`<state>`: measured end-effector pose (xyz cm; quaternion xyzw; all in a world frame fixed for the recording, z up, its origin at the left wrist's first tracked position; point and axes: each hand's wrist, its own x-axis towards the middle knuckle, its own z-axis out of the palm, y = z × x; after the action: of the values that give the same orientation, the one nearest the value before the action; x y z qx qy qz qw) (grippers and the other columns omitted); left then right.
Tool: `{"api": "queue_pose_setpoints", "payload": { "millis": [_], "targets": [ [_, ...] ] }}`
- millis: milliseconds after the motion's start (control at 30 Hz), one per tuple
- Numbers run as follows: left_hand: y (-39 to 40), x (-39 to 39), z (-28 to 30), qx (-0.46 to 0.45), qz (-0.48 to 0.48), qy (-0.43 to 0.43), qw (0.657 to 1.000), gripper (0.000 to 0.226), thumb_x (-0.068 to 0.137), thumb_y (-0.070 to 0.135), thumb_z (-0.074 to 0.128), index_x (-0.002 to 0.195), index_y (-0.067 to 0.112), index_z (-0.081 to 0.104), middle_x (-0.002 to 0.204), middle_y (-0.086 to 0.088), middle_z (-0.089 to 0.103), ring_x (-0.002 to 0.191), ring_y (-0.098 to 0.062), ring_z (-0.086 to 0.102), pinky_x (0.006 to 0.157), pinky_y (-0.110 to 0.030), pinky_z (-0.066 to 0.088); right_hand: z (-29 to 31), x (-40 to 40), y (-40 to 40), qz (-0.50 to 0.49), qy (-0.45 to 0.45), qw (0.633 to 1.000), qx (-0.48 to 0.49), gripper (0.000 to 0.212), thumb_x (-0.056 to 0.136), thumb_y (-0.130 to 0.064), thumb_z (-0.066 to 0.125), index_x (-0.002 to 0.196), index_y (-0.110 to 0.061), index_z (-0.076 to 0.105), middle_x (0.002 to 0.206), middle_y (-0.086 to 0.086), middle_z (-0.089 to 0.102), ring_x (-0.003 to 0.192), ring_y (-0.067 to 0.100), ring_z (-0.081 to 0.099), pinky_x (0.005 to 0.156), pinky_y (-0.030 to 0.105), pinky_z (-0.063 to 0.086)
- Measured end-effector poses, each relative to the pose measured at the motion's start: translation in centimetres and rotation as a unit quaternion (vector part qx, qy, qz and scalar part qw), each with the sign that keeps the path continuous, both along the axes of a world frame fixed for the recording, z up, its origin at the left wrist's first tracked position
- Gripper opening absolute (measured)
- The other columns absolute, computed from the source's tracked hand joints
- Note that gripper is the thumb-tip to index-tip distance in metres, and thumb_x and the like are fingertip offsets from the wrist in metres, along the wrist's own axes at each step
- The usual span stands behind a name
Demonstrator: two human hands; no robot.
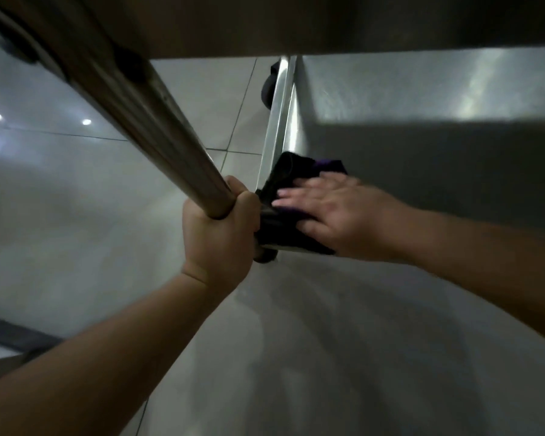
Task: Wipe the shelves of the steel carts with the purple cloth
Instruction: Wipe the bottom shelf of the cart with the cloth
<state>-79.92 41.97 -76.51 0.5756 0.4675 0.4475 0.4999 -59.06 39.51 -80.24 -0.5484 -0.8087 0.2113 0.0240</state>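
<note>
Steel shelf point(422, 158) under flat-pressed purple cloth point(283, 180)

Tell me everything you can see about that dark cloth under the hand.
The purple cloth looks nearly black in the shadow, with purple showing at its far edge. It seems soft and lies bunched on the near left corner of the steel shelf, draping over the rim. The right hand presses flat on it, fingers straight and blurred.
</note>
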Motion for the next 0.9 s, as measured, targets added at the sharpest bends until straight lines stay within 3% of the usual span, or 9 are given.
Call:
{"api": "queue_pose_setpoints", "payload": {
  "millis": [67, 167, 267, 433, 667, 800, 900],
  "targets": [
    [-0.1, 0.1, 0.0, -0.007, 0.005, -0.005, 1.0, 0.017, 0.069, 0.025, 0.058, 0.052, 0.026, 0.052, 0.053, 0.001, 0.046, 0.056, -0.021, 0.045, 0.055, -0.03, 0.042, -0.1, 2.1, 3.5, -0.071, -0.016, 0.997, 0.016, 0.054, 0.109, -0.049, 0.036, 0.161, -0.036, 0.033, 0.169, -0.012, 0.028, 0.157, 0.012, 0.021, 0.126, 0.034, 0.005],
    [-0.1, -0.1, 0.3, -0.003, 0.002, 0.005, 1.0, 0.018, 0.069, 0.026, 0.058, 0.052, 0.028, 0.052, 0.054, -0.001, 0.046, 0.056, -0.023, 0.045, 0.056, -0.03, 0.044, -0.4, 4.7, 10.1, -0.249, -0.047, 0.966, 0.052, 0.056, 0.11, -0.044, 0.034, 0.161, -0.021, 0.034, 0.169, 0.005, 0.032, 0.154, 0.026, 0.029, 0.125, 0.04, 0.018],
    [0.0, -0.2, 0.4, -0.015, -0.012, 0.012, 1.0, 0.017, 0.068, 0.028, 0.06, 0.052, 0.03, 0.054, 0.056, 0.0, 0.047, 0.059, -0.023, 0.046, 0.061, -0.035, 0.045, 0.0, 5.0, 15.1, -0.356, -0.049, 0.933, -0.006, 0.062, 0.108, -0.048, 0.024, 0.166, -0.026, 0.02, 0.173, 0.003, 0.021, 0.158, 0.029, 0.018, 0.126, 0.05, 0.013],
    [0.0, -0.4, 0.3, -0.012, -0.016, 0.02, 1.0, 0.018, 0.071, 0.027, 0.06, 0.054, 0.031, 0.055, 0.056, 0.002, 0.049, 0.06, -0.022, 0.047, 0.062, -0.036, 0.045, 0.7, 0.4, 15.2, -0.27, -0.046, 0.961, -0.045, 0.061, 0.108, -0.05, 0.021, 0.166, -0.034, 0.013, 0.175, -0.004, 0.012, 0.16, 0.025, 0.01, 0.127, 0.05, 0.007],
    [0.2, -0.4, 0.1, -0.01, -0.011, 0.021, 1.0, 0.016, 0.072, 0.023, 0.059, 0.059, 0.019, 0.052, 0.059, -0.007, 0.049, 0.061, -0.029, 0.046, 0.06, -0.037, 0.041, 0.0, -6.0, 2.0, -0.108, 0.003, 0.994, -0.016, 0.057, 0.107, -0.055, 0.025, 0.163, -0.043, 0.02, 0.173, -0.012, 0.014, 0.158, 0.017, 0.012, 0.127, 0.046, 0.002],
    [-0.4, -0.3, 0.7, -0.021, 0.003, 0.02, 1.0, 0.019, 0.072, 0.019, 0.061, 0.055, 0.026, 0.055, 0.056, 0.0, 0.051, 0.06, -0.026, 0.049, 0.063, -0.035, 0.045, -0.5, -5.5, -2.8, -0.148, 0.0, 0.989, 0.019, 0.058, 0.107, -0.053, 0.026, 0.163, -0.039, 0.025, 0.171, -0.011, 0.023, 0.158, 0.013, 0.016, 0.128, 0.042, 0.005],
    [-0.6, 0.0, 1.0, -0.028, 0.015, 0.032, 0.999, 0.016, 0.076, 0.011, 0.056, 0.061, 0.015, 0.052, 0.058, -0.002, 0.051, 0.064, -0.029, 0.05, 0.067, -0.043, 0.047, -0.4, -3.5, -5.4, -0.184, -0.018, 0.982, 0.045, 0.058, 0.106, -0.051, 0.03, 0.161, -0.033, 0.035, 0.168, -0.007, 0.032, 0.156, 0.015, 0.024, 0.128, 0.043, 0.01]
  ]
}}
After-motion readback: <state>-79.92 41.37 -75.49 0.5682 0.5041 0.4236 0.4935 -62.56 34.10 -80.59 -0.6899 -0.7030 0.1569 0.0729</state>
